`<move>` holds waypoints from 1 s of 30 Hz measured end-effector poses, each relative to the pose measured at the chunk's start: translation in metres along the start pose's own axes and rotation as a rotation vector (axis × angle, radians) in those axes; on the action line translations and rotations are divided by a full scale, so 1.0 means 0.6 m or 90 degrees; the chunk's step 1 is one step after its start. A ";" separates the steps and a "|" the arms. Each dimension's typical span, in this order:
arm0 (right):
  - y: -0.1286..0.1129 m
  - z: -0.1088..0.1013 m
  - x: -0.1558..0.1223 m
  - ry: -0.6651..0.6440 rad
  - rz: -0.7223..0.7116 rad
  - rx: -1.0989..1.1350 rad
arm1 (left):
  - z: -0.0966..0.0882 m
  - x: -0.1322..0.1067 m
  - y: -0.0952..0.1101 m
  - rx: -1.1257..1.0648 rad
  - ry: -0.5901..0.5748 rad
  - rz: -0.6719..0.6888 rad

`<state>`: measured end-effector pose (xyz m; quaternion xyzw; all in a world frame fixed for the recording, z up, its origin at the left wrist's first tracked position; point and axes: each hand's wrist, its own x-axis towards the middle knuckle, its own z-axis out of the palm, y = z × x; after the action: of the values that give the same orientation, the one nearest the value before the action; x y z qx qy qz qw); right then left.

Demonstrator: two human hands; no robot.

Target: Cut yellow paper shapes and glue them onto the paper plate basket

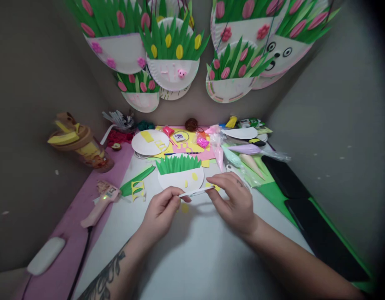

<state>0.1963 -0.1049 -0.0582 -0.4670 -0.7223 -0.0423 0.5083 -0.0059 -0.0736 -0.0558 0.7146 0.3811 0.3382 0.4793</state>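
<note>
A thin, flat white strip [195,192], seen nearly edge-on, spans the gap between my two hands. Its left end is pinched between the thumb and fingers of my left hand [163,211]. At the other end, the thumb and fingertips of my right hand [234,201] close on it. What the strip is made of I cannot make out. Just beyond lies a white paper plate piece [170,181] with a fringe of green paper grass [180,165] along its top. Small yellow paper cutouts [194,176] lie on and around it.
A pink glue gun [101,206] with a lit green light lies left, its cord trailing forward. Piping bags [245,148], paper scraps and a white oval [150,142] fill the back. Dark flat slabs [323,237] lie right. Decorated plates [173,71] hang on the wall.
</note>
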 end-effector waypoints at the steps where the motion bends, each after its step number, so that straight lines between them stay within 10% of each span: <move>1: 0.000 -0.001 0.001 0.002 -0.005 0.005 | 0.000 0.000 -0.002 -0.002 -0.001 0.000; 11: -0.008 -0.008 -0.001 -0.049 -0.094 -0.036 | 0.004 -0.001 0.000 0.086 -0.001 0.135; 30: -0.009 -0.006 0.003 -0.059 -0.044 0.006 | 0.001 -0.002 0.010 0.082 0.007 0.111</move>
<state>0.1949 -0.1086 -0.0528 -0.4404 -0.7611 -0.0347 0.4750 -0.0047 -0.0761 -0.0505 0.7724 0.3413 0.3573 0.3990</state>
